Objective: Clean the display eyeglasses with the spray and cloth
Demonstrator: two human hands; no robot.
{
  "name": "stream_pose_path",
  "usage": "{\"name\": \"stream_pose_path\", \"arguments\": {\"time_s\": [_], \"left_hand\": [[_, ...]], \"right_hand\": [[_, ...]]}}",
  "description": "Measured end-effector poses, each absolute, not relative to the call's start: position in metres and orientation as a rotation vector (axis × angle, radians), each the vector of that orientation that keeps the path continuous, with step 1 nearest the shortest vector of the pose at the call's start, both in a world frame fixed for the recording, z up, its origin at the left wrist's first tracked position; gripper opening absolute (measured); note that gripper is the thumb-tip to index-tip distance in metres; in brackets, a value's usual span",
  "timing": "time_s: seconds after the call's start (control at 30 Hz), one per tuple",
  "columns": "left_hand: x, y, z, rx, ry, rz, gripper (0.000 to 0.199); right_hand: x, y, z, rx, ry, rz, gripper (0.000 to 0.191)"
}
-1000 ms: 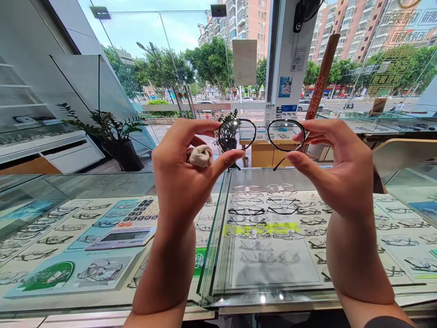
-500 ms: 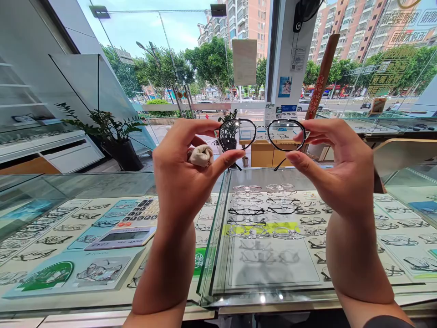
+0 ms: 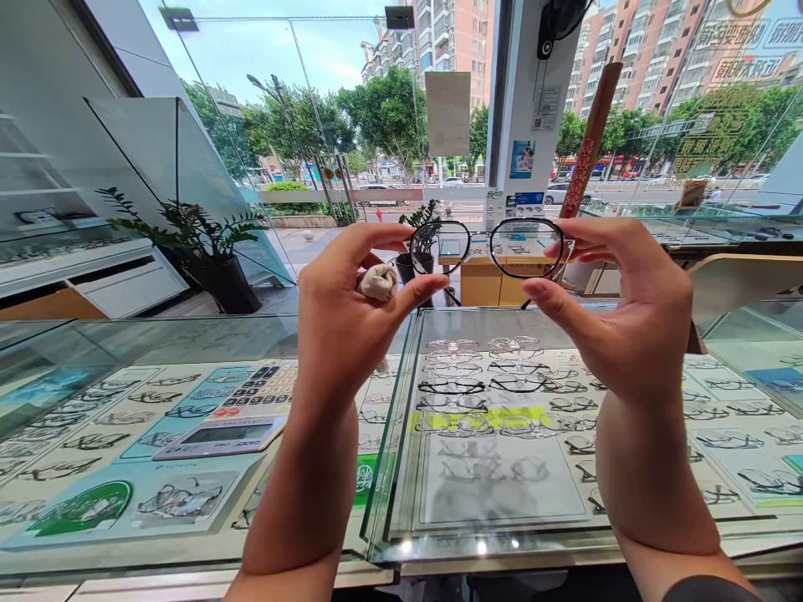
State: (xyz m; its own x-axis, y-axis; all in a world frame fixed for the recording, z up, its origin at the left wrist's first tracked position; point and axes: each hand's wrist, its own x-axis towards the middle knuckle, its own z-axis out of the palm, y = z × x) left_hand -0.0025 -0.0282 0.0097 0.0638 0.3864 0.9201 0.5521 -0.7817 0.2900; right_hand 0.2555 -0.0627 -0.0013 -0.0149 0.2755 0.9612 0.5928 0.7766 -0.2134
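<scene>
Eyeglasses (image 3: 480,234), between left grip (image 3: 351,301) and right grip (image 3: 633,305), ends pinched

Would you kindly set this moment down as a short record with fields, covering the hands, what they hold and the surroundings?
Item held: glasses, dark-rimmed, upright and roughly level
Left hand: on the glasses' left end, with a balled cloth tucked in it
Right hand: on the right end
Below: glass counter with rows of frames
Left side: calculator
Beyond, left: potted plant

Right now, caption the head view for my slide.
Both hands hold up glasses, rows of frames displayed below.
</scene>
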Motion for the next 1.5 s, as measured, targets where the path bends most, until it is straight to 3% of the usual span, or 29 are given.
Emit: {"name": "stream_pose_path", "arguments": {"time_s": [1.5], "left_hand": [[0.0019,-0.0289,0.0086,-2.061,-0.879,-1.81,0.046]], "right_hand": [[0.2585,-0.0575,-0.0001,-0.858,-1.631,-0.193,0.042]]}}
